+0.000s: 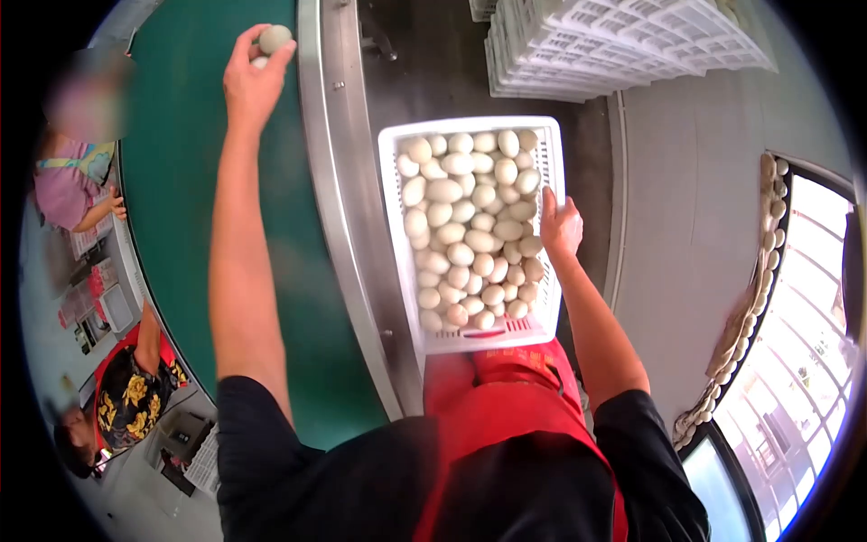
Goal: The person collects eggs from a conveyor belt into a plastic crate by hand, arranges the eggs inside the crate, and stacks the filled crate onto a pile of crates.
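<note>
My left hand [256, 86] is stretched out over the green conveyor belt [172, 117], with its fingers closed around a pale egg [275, 39]. A second egg [261, 62] shows partly between the fingers and palm. With my right hand [562, 226] I grip the right rim of a white plastic basket [390, 181], held in front of my red apron [515, 388]. Many pale eggs [461, 253] fill the basket in a heap, a few of them slightly browner.
A metal rail [339, 181] edges the belt beside the basket. White plastic crates [596, 45] are stacked ahead on the right. Across the belt are a person in pink [68, 194] and another in a flowered top [135, 388]. A window [795, 361] is at right.
</note>
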The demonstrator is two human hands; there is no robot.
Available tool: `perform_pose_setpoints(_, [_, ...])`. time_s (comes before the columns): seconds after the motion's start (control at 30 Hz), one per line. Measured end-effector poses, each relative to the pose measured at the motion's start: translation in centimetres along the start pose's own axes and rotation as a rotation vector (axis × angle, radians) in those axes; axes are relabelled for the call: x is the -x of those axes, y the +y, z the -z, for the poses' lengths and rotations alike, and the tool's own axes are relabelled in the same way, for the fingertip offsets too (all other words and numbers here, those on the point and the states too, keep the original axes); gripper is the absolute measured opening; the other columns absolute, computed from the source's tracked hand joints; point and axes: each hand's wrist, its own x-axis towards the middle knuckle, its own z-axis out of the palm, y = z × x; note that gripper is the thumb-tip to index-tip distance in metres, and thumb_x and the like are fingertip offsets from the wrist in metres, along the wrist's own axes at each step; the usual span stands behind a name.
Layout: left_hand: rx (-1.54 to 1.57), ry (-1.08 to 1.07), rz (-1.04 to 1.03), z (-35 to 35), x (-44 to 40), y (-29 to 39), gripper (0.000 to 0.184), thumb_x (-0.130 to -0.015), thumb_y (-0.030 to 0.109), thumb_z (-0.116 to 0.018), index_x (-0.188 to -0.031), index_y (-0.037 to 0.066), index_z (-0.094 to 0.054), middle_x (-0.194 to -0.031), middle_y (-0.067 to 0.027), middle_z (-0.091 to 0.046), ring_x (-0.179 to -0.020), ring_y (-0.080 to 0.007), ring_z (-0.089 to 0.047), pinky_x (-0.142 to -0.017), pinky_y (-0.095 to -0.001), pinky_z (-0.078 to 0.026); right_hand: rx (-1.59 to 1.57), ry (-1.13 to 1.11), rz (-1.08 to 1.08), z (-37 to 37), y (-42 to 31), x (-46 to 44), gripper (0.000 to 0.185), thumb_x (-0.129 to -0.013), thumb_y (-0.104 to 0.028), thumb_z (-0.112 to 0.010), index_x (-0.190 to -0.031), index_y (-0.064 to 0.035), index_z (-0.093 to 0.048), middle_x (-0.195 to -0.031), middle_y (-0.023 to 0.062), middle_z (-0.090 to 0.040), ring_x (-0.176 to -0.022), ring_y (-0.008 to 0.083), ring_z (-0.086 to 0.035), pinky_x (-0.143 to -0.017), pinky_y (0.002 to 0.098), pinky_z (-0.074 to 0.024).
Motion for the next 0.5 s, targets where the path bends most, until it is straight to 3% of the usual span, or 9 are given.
perform_pose_setpoints(0.07, [0.142, -0.037, -0.047, -0.7, 7.3, 3.8, 0.044, -0.086, 0.013, -0.081, -0.127, 0.007, -0.066, -0.11, -0.0058, -0.072, -0.101, -0.0162, -0.066, -0.09, -0.0344, -0.055, 0.017, -0.035, -0.03, 0.0, 0.1, -0.1, 0.066, -0.097, -0.063, -0.056, -0.105, 0.0008, -0.069, -0.103, 0.0296, -0.071, -0.107, 0.0503, -0.065, -0.092, 0.0552, -0.0512])
perform_pose_setpoints(0.17, [0.496, -0.268, 0.083, -4.8, 20.7, 5.8, 0.047, -0.087, 0.011, -0.082, -0.129, 0.003, -0.065, -0.129, -0.0071, -0.067, -0.12, -0.0174, -0.061, -0.105, -0.0331, -0.048, 0.011, -0.072, -0.011, 0.3, -0.2, 0.2, 0.069, -0.097, -0.065, -0.053, -0.111, 0.0007, -0.069, -0.109, 0.0295, -0.071, -0.111, 0.0489, -0.065, -0.095, 0.0542, -0.0508])
perform_pose_setpoints(0.2, [0.462, -0.318, 0.089, -7.1, 25.6, 5.3, 0.048, -0.087, 0.01, -0.082, -0.131, 0.004, -0.064, -0.131, -0.0075, -0.066, -0.122, -0.018, -0.06, -0.106, -0.0331, -0.048, -0.007, -0.038, 0.011, -0.4, 0.4, -0.1, 0.071, -0.098, -0.066, -0.052, -0.113, 0.001, -0.068, -0.111, 0.0297, -0.07, -0.112, 0.0486, -0.064, -0.096, 0.054, -0.0507])
perform_pose_setpoints(0.23, [0.493, -0.4, 0.287, -8.5, 30.2, 7.7, 0.047, -0.087, 0.01, -0.082, -0.13, 0.004, -0.064, -0.127, -0.0067, -0.067, -0.12, -0.0182, -0.061, -0.105, -0.0342, -0.049, -0.025, -0.083, 0.01, -0.1, 0.5, -0.1, 0.071, -0.097, -0.066, -0.052, -0.113, 0.0012, -0.068, -0.112, 0.0297, -0.07, -0.113, 0.0485, -0.064, -0.096, 0.0538, -0.0506])
perform_pose_setpoints(0.27, [0.561, -0.448, 0.354, -11.0, 35.2, 6.7, 0.047, -0.087, 0.013, -0.082, -0.13, 0.004, -0.064, -0.124, -0.0085, -0.069, -0.117, -0.0201, -0.063, -0.101, -0.0352, -0.051, -0.046, -0.125, 0.005, 0.2, 0.5, -0.1, 0.072, -0.097, -0.066, -0.052, -0.114, 0.0013, -0.068, -0.112, 0.0296, -0.07, -0.113, 0.0484, -0.064, -0.096, 0.0536, -0.0505])
perform_pose_setpoints(0.33, [0.407, -0.495, 0.368, -14.3, 42.9, 6.6, 0.046, -0.085, 0.013, -0.08, -0.128, 0.004, -0.065, -0.12, -0.0144, -0.07, -0.112, -0.0263, -0.066, -0.096, -0.038, -0.053, -0.083, -0.086, 0.084, -0.7, 1.6, -0.6, 0.073, -0.097, -0.068, -0.05, -0.11, 0.0015, -0.068, -0.109, 0.0296, -0.071, -0.113, 0.0484, -0.064, -0.096, 0.0526, -0.0502])
perform_pose_setpoints(0.43, [0.222, -0.463, 0.328, -16.5, 49.4, 7.9, 0.049, -0.081, 0.013, -0.08, -0.127, 0.007, -0.064, -0.12, -0.0174, -0.067, -0.109, -0.0337, -0.066, -0.091, -0.0415, -0.054, -0.117, -0.261, 0.261, 0.0, 3.1, -1.9, 0.067, -0.1, -0.063, -0.051, -0.112, 0.0007, -0.067, -0.103, 0.0272, -0.071, -0.103, 0.0465, -0.066, -0.093, 0.0516, -0.0504])
perform_pose_setpoints(0.5, [0.137, -0.295, 0.238, -18.6, 51.8, 7.9, 0.051, -0.08, 0.013, -0.08, -0.128, 0.01, -0.063, -0.121, -0.0168, -0.065, -0.109, -0.036, -0.064, -0.09, -0.0438, -0.054, -0.149, -0.373, 0.362, 0.7, 5.2, -3.1, 0.061, -0.102, -0.058, -0.052, -0.115, 0.0, -0.066, -0.102, 0.0245, -0.07, -0.096, 0.0443, -0.066, -0.089, 0.0502, -0.051])
